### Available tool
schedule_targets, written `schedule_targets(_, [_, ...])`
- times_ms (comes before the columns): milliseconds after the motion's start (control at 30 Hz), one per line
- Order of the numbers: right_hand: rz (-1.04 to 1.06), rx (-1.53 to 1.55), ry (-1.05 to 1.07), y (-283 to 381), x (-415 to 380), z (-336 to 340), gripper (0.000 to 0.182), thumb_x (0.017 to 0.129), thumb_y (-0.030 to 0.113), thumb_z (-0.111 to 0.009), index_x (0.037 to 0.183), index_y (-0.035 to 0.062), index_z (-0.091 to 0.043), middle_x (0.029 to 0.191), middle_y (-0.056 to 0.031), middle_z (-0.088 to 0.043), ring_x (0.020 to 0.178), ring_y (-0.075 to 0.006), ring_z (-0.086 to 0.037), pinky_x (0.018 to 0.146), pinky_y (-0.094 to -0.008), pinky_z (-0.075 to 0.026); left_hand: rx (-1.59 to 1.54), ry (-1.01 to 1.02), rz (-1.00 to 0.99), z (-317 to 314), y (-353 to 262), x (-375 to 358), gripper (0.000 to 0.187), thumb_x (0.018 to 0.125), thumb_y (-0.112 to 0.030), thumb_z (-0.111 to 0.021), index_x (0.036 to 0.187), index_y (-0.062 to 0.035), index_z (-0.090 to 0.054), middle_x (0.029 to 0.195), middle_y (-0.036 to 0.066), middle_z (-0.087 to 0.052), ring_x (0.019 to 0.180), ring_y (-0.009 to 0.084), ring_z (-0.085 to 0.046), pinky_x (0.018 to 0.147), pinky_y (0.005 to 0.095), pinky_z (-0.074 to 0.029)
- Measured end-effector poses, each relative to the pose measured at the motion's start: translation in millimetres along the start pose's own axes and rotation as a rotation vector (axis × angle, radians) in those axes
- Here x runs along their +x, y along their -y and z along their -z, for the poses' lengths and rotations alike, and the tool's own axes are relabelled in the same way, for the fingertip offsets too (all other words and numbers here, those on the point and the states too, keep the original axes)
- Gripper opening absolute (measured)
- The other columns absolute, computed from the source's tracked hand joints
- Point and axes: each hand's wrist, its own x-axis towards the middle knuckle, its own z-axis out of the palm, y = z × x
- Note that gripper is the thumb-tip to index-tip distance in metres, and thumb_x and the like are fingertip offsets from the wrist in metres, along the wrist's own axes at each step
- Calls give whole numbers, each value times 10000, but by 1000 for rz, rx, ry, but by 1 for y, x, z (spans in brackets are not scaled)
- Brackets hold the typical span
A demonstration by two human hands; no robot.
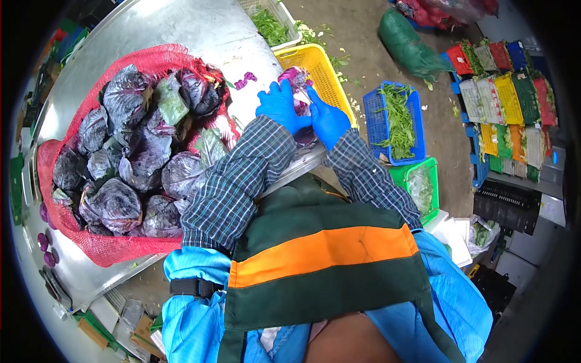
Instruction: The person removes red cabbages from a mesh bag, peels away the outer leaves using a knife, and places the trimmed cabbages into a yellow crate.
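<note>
Both my hands wear blue gloves and meet at the right edge of the metal table [227, 39]. My left hand [279, 107] presses on a purple cabbage piece [295, 77], its fingers partly spread. My right hand [327, 118] is closed beside it, its fingertips near the cabbage; what it grips is hidden. More purple leaf shows below, between my wrists. Small purple scraps [245, 80] lie on the table to the left. A red mesh sack [78, 239] at the left lies open, full of dark purple cabbages [124, 97].
A yellow crate [330, 75] stands just beyond my hands. Right of it are a blue basket of greens [396, 121] and a green crate [422, 187]. A white crate [269, 24] sits at the top. Stacked coloured crates [508, 103] and a green sack [408, 45] are farther right.
</note>
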Motion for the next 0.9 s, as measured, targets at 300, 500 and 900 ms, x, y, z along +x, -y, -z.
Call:
schedule_targets(300, [-157,36,134,-45,73,-9,428,950,322,-304,1250,107,-522,1179,-224,-565,1043,-369,-578,894,-461,-461,121,47,-53,-4,-15,16,1069,493,-622,-778,1293,-18,-406,1148,211,-514,1054,398,-511,857,503,-460])
schedule_targets(500, [33,302,113,-118,37,-80,451,936,416,-428,1166,56,-576,949,-146,-655,791,-280,-622,730,-402,-485,-147,-29,-377,-4,49,-18,1157,466,-485,-848,1409,-107,-292,1407,215,-311,1245,446,-334,1027,502,-348])
schedule_targets(900, [145,591,118,10,9,36,700,818,346,-680,1392,86,-377,1204,-157,-591,1037,-252,-604,898,-348,-467,-106,-126,-604,25,106,-4,891,609,-62,-775,1394,-119,-359,1394,151,-407,1255,331,-433,1022,394,-395])
